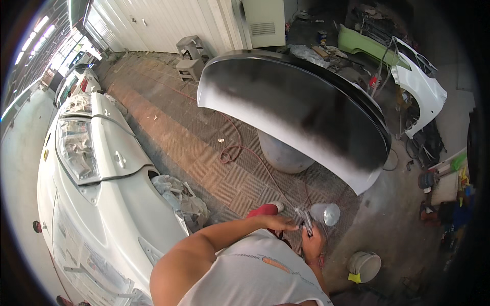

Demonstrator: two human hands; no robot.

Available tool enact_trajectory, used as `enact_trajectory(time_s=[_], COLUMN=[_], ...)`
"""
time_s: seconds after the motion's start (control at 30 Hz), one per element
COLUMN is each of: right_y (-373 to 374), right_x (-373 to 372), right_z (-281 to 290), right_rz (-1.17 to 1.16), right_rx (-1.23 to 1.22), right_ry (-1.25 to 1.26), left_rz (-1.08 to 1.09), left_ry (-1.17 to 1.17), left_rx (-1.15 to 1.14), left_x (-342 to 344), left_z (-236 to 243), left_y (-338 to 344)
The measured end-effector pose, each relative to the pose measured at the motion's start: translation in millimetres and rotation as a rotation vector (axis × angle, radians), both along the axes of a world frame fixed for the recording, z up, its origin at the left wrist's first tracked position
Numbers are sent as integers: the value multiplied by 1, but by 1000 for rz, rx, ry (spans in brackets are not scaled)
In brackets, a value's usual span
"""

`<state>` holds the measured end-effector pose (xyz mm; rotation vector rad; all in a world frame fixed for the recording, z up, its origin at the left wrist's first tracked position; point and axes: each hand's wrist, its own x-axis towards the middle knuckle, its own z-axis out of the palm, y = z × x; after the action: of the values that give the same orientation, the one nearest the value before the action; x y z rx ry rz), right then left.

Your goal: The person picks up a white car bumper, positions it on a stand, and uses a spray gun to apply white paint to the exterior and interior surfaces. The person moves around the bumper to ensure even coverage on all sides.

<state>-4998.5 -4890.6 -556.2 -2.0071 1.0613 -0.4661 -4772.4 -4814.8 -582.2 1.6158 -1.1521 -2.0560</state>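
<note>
My right hand is shut on a metal spray gun, whose round cup sits at its upper right. My left hand reaches across my chest, its fingertips at the back of the gun; whether they grip it I cannot tell. Ahead of the gun lies a large curved car panel. Its middle is sprayed black and its near edge is still white. The panel rests on a grey drum.
A red air hose snakes over the grated floor toward me. At my left stands a white car with paper-masked windows. A white bucket is at lower right, grey stools stand far back, and green and white body panels with clutter are on the right.
</note>
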Motion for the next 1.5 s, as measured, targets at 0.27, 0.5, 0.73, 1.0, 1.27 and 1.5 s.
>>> enact_trajectory(time_s=[0.27,0.5,0.73,1.0,1.27,1.5], right_y=[14,17,20,33,33,10], right_x=[6,-6,-22,-33,-27,-4], right_z=[27,25,-2,-2,-13,-32], right_rz=[165,280,220,165,207,189], right_rx=[-177,-152,-193,-192,119,272], right_ry=[-140,-119,-95,-132,-90,-13], left_rz=[762,929,942,948,876,798], left_ry=[591,736,710,669,603,687], left_rx=[67,15,31,89,136,227], left_x=[-70,-100,-113,-117,-104,-75], left_z=[8,41,40,30,9,-6], left_y=[31,35,25,31,34,0])
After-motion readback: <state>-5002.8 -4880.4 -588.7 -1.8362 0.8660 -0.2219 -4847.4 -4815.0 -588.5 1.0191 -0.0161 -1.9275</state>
